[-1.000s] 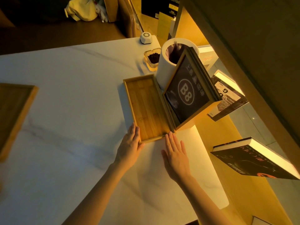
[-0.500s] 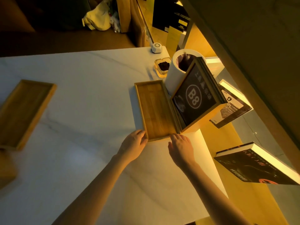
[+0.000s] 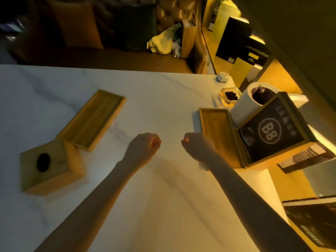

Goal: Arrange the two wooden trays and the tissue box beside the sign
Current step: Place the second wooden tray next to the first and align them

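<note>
One wooden tray (image 3: 216, 130) lies flat against the left side of the black "B8" sign (image 3: 269, 132) at the table's right. The second wooden tray (image 3: 92, 119) rests at the left middle of the white table. A wooden tissue box (image 3: 49, 165) with a dark oval hole sits just in front of it, touching its near corner. My left hand (image 3: 143, 147) hovers over the table's middle, fingers curled, holding nothing. My right hand (image 3: 198, 145) is curled too, beside the near left edge of the right tray, holding nothing.
A white cylinder (image 3: 245, 104) stands behind the sign, with a glass ashtray (image 3: 230, 97) and a small white device (image 3: 223, 76) further back. Books (image 3: 314, 226) lie on the lit shelf to the right. A dark sofa runs beyond the table's far edge.
Both hands have left the tray beside the sign and pulled back, curling into loose fists. The view swung left, bringing the second tray and the tissue box into sight.
</note>
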